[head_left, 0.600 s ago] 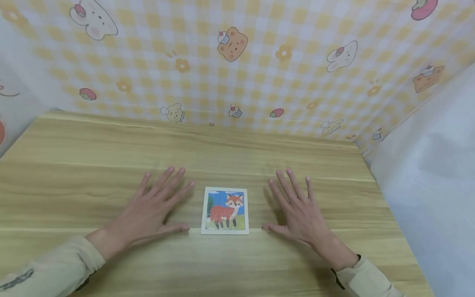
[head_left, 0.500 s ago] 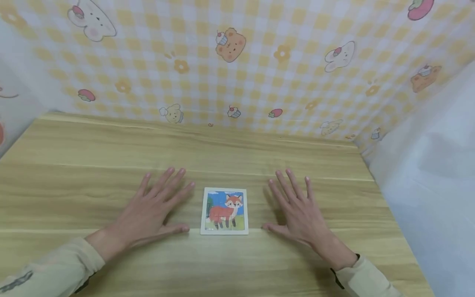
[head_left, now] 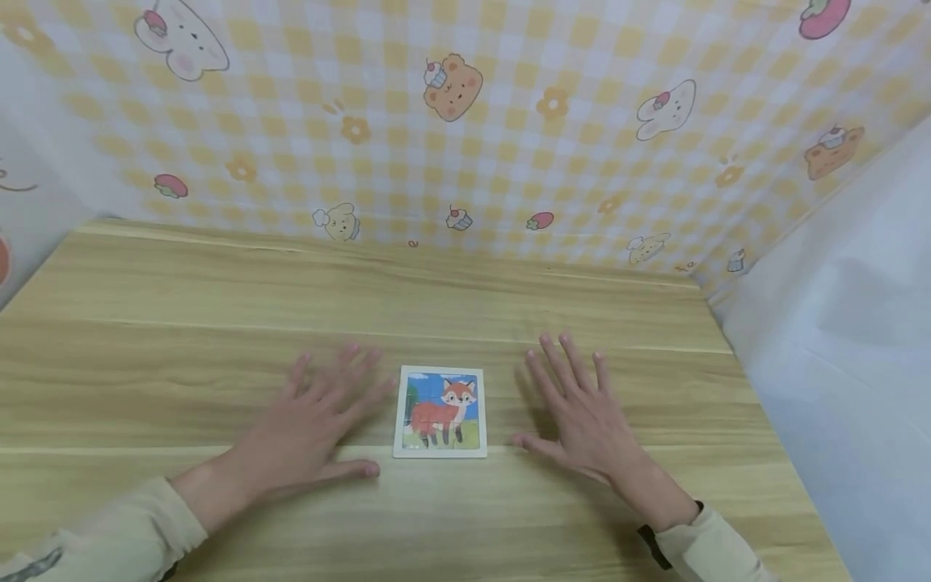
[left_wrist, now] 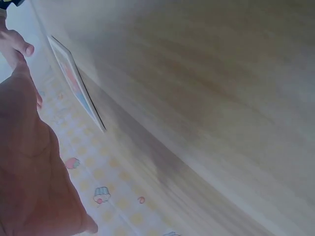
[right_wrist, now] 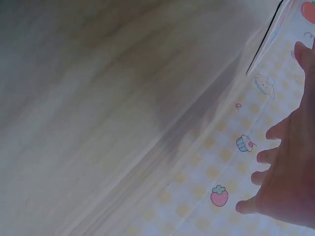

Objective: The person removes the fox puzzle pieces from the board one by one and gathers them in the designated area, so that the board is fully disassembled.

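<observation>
A small square jigsaw puzzle with a white frame lies flat on the wooden table, its picture a red fox against blue sky and green grass. Left of it is my left hand, fingers spread and slightly blurred, the index fingertip close to the frame's left edge. My right hand is spread on the other side, a short gap from the frame. Neither hand holds anything. In the left wrist view the puzzle shows at a steep angle beyond the palm. The right wrist view catches only a corner of it, past the spread fingers.
The wood-grain table reaches back to a yellow checked cloth printed with bears, rabbits, flowers and strawberries. White sheeting hangs along the right side, and a pale wall stands at the left.
My left hand has shifted right and a little toward me, bringing its fingertips closer to the puzzle. The right hand has barely moved, and the puzzle lies where it was.
</observation>
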`<control>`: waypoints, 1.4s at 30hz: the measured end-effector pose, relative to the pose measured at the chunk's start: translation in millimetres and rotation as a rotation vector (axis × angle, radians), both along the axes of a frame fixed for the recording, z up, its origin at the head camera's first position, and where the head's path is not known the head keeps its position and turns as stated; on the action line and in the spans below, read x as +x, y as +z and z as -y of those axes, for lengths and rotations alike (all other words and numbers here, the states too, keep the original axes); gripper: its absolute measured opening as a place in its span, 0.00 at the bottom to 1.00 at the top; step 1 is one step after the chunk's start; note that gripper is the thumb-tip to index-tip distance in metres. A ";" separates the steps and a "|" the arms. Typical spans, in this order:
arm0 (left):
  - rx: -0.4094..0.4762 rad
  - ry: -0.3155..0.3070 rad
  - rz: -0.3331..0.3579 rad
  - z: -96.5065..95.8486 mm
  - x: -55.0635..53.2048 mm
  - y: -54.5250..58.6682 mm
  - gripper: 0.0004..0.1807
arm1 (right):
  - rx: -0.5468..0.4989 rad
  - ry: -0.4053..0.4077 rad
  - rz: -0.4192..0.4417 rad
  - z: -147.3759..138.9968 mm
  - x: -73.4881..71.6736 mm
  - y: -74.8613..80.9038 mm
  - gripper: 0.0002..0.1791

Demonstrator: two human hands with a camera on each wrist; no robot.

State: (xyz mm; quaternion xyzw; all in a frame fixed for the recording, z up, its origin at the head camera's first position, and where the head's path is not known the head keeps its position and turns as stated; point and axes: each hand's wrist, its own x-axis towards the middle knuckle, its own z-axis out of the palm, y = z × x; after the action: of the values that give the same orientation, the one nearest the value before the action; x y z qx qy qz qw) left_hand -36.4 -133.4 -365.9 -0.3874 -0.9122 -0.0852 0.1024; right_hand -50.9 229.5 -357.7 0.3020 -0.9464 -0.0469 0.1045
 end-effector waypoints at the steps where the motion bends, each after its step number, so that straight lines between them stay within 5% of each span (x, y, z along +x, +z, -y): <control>1: 0.004 -0.013 0.004 -1.5 1.3 0.1 0.49 | -0.014 0.003 0.013 1.0 0.1 0.4 0.55; 7: 0.020 -0.092 0.051 -9.6 7.8 2.3 0.46 | -0.109 0.046 0.061 7.1 0.1 4.1 0.48; 17: -0.102 -0.310 0.077 -26.5 16.3 11.7 0.34 | -0.278 0.154 0.098 30.5 -4.6 15.5 0.26; 26: -0.123 -0.349 -0.024 -40.8 12.7 11.0 0.20 | -0.322 0.131 0.231 57.5 -8.4 21.9 0.17; 33: -0.109 -0.373 -0.061 -52.9 11.5 6.1 0.20 | -0.301 0.107 0.332 78.1 -19.0 24.3 0.13; 42: -0.070 -0.329 -0.165 -67.0 10.4 -2.1 0.16 | -0.336 0.113 0.474 97.5 -32.8 26.8 0.10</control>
State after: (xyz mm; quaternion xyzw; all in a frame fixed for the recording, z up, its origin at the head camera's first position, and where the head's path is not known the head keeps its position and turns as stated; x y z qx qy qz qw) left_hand -26.0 -66.4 -367.9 -0.5405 -0.8274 -0.0371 0.1479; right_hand -83.7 132.1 -331.0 0.3351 -0.9207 0.1880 -0.0683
